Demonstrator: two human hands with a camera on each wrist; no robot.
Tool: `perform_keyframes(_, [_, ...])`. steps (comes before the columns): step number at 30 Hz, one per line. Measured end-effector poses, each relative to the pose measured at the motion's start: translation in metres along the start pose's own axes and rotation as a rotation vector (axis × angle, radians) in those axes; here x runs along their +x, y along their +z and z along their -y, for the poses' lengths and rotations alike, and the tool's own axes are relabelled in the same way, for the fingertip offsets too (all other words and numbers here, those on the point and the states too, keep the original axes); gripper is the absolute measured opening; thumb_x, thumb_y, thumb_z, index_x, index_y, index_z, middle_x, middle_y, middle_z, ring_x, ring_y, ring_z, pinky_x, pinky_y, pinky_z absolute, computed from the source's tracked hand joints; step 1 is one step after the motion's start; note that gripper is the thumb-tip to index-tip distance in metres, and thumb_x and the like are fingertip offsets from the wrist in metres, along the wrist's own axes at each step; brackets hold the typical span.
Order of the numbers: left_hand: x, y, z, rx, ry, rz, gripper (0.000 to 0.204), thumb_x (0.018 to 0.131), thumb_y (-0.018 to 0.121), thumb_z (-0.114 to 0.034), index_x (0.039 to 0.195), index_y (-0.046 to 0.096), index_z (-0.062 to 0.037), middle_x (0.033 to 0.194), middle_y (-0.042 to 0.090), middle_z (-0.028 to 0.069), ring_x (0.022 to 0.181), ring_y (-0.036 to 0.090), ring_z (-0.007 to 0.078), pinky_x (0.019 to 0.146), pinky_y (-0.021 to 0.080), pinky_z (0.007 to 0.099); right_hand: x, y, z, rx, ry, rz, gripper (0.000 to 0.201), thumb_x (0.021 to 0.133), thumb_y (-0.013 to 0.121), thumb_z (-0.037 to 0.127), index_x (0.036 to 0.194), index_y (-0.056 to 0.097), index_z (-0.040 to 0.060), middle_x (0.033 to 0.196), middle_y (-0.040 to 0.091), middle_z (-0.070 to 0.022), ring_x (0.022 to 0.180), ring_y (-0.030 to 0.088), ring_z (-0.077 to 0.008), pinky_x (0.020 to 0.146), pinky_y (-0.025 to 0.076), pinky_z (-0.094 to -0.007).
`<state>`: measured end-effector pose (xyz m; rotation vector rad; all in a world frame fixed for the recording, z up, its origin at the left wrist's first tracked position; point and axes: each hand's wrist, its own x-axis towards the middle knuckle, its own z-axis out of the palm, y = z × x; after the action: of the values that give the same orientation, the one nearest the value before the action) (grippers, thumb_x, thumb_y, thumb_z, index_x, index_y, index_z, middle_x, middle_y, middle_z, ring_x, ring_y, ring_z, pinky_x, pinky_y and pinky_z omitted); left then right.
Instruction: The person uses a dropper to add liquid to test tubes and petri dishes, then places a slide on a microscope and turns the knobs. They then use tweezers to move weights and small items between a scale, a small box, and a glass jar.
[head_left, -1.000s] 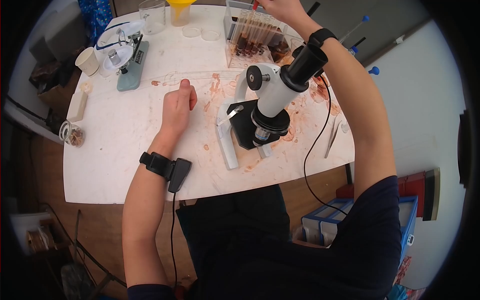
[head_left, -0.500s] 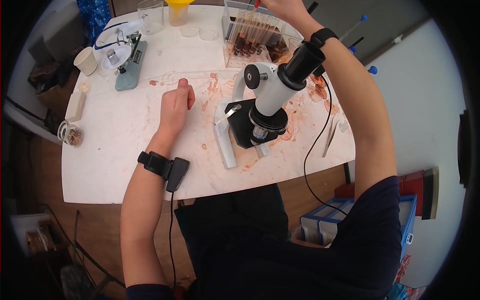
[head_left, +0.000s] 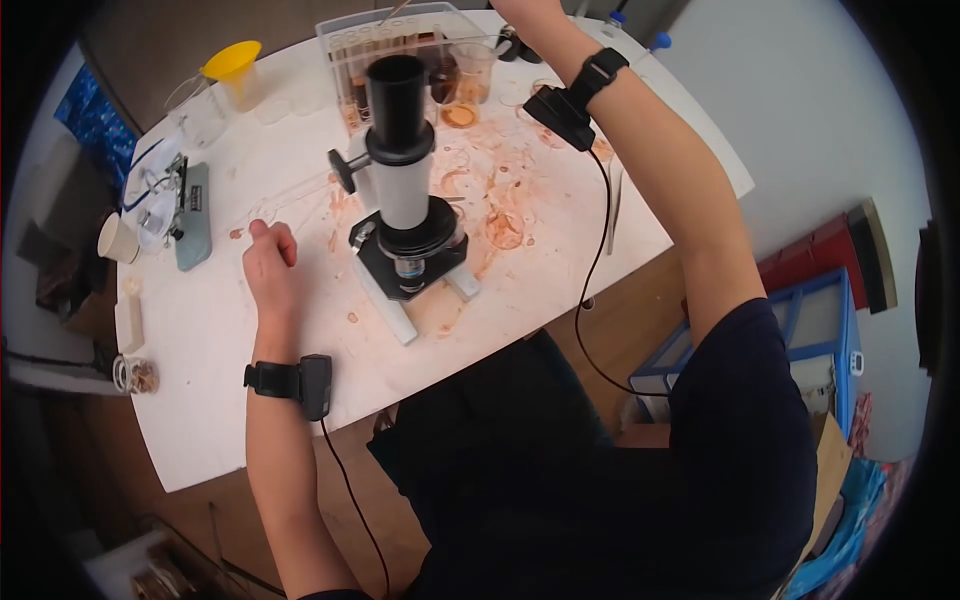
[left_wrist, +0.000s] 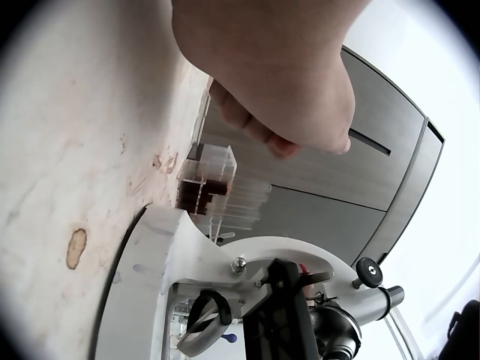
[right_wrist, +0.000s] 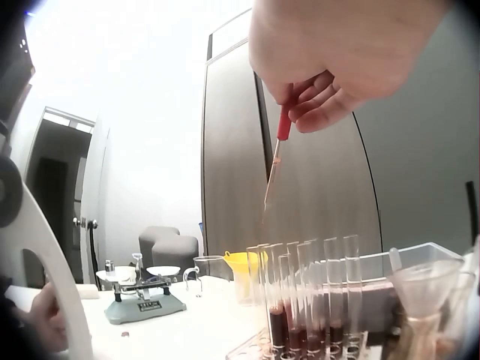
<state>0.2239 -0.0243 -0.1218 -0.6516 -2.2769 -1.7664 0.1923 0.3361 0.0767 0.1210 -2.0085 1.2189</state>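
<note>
In the right wrist view my right hand pinches a dropper by its red bulb. The glass stem points down, with its tip in the air above several test tubes holding dark red liquid. At the top edge of the head view, the right hand is partly cut off. My left hand rests on the white table, loosely curled and holding nothing, thumb uppermost. To its right stands a microscope with a black stage and black eyepiece tube.
Behind the microscope sits a clear plastic box beside the tubes. A balance scale, a yellow funnel and a paper cup stand on the left. Tweezers lie at right. Reddish stains mark the tabletop; a wrist cable hangs nearby.
The head view has turned, so the table and microscope appear farther left and rotated. My right hand has lifted the dropper up from among the tubes. The left hand stays on the table.
</note>
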Motion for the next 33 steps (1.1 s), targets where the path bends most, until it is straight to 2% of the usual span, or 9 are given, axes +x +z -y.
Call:
perform_keyframes(3, [0.000, 0.000, 0.001, 0.038, -0.026, 0.007, 0.070, 0.107, 0.018, -0.054, 0.057, 0.036, -0.0074, 0.057, 0.028, -0.0024, 0.058, 0.028, 0.0114, 0.056, 0.020, 0.0302, -0.042, -0.069, -0.023, 0.282, 0.205, -0.125, 0.024, 0.097, 0.065, 0.017, 0.111, 0.065, -0.0036, 0.094, 0.072, -0.0083, 0.078, 0.068, -0.0136, 0.070, 0.055, -0.0265])
perform_keyframes(4, [0.000, 0.000, 0.002, 0.049, -0.040, 0.009, 0.071, 0.107, 0.017, -0.054, 0.057, 0.036, -0.0074, 0.057, 0.027, -0.0025, 0.058, 0.027, 0.0113, 0.056, 0.020, 0.0302, -0.051, -0.099, -0.057, 0.167, 0.165, -0.254, 0.029, 0.101, 0.059, 0.022, 0.112, 0.058, -0.0043, 0.090, 0.072, -0.0122, 0.077, 0.070, -0.0204, 0.069, 0.054, -0.0305])
perform_keyframes(5, [0.000, 0.001, 0.005, 0.023, -0.053, 0.002, 0.070, 0.106, 0.018, -0.055, 0.058, 0.034, -0.0076, 0.058, 0.025, -0.0031, 0.059, 0.026, 0.0112, 0.057, 0.019, 0.0302, -0.076, -0.135, -0.061, 0.205, 0.165, -0.218, 0.029, 0.096, 0.068, 0.019, 0.115, 0.068, -0.0021, 0.099, 0.069, -0.0056, 0.088, 0.065, -0.0122, 0.082, 0.055, -0.0266])
perform_keyframes(7, [-0.001, 0.002, 0.003, 0.014, -0.047, -0.016, 0.069, 0.107, 0.017, -0.055, 0.058, 0.031, -0.0086, 0.058, 0.025, -0.0028, 0.058, 0.025, 0.0115, 0.057, 0.018, 0.0306, -0.115, -0.186, -0.074, 0.240, 0.249, -0.373, 0.030, 0.095, 0.069, 0.017, 0.115, 0.067, -0.0048, 0.101, 0.070, -0.0089, 0.086, 0.067, -0.0149, 0.078, 0.057, -0.0264])
perform_keyframes(10, [0.000, 0.001, 0.007, -0.004, -0.006, -0.033, 0.068, 0.107, 0.016, -0.056, 0.058, 0.028, -0.0093, 0.058, 0.025, -0.0026, 0.057, 0.024, 0.0117, 0.057, 0.018, 0.0308, -0.165, -0.274, -0.106, 0.217, 0.330, -0.548, 0.030, 0.097, 0.067, 0.016, 0.117, 0.064, -0.0066, 0.102, 0.068, -0.0096, 0.089, 0.065, -0.0156, 0.081, 0.058, -0.0281])
perform_keyframes(14, [-0.001, 0.003, 0.001, 0.014, -0.014, -0.018, 0.068, 0.107, 0.017, -0.057, 0.059, 0.028, -0.0098, 0.058, 0.025, -0.0025, 0.057, 0.024, 0.0118, 0.057, 0.018, 0.0305, -0.204, -0.345, -0.111, 0.080, 0.373, -0.724, 0.028, 0.096, 0.068, 0.013, 0.115, 0.064, -0.0074, 0.102, 0.067, -0.0102, 0.089, 0.065, -0.0156, 0.082, 0.059, -0.0286])
perform_keyframes(21, [0.000, 0.001, 0.005, -0.008, -0.027, -0.027, 0.068, 0.107, 0.017, -0.056, 0.059, 0.027, -0.0090, 0.060, 0.025, -0.0024, 0.059, 0.024, 0.0116, 0.058, 0.017, 0.0299, -0.179, -0.368, -0.118, -0.271, 0.395, -0.696, 0.028, 0.093, 0.069, 0.013, 0.112, 0.065, -0.0081, 0.095, 0.070, -0.0116, 0.082, 0.070, -0.0170, 0.077, 0.061, -0.0269])
perform_keyframes(28, [0.003, -0.001, 0.014, -0.066, -0.006, 0.006, 0.067, 0.108, 0.016, -0.054, 0.059, 0.027, -0.0095, 0.059, 0.026, -0.0020, 0.058, 0.024, 0.0114, 0.058, 0.018, 0.0293, -0.143, -0.370, -0.137, -0.371, 0.431, -0.670, 0.029, 0.093, 0.070, 0.017, 0.111, 0.068, -0.0056, 0.095, 0.073, -0.0109, 0.080, 0.072, -0.0158, 0.075, 0.060, -0.0264])
perform_keyframes(33, [0.002, 0.000, 0.011, -0.051, -0.007, -0.003, 0.066, 0.108, 0.016, -0.054, 0.060, 0.027, -0.0096, 0.059, 0.027, -0.0020, 0.058, 0.024, 0.0113, 0.058, 0.018, 0.0291, -0.135, -0.356, -0.146, -0.550, 0.496, -0.513, 0.032, 0.094, 0.069, 0.021, 0.114, 0.069, -0.0034, 0.097, 0.073, -0.0099, 0.083, 0.071, -0.0152, 0.076, 0.059, -0.0267])
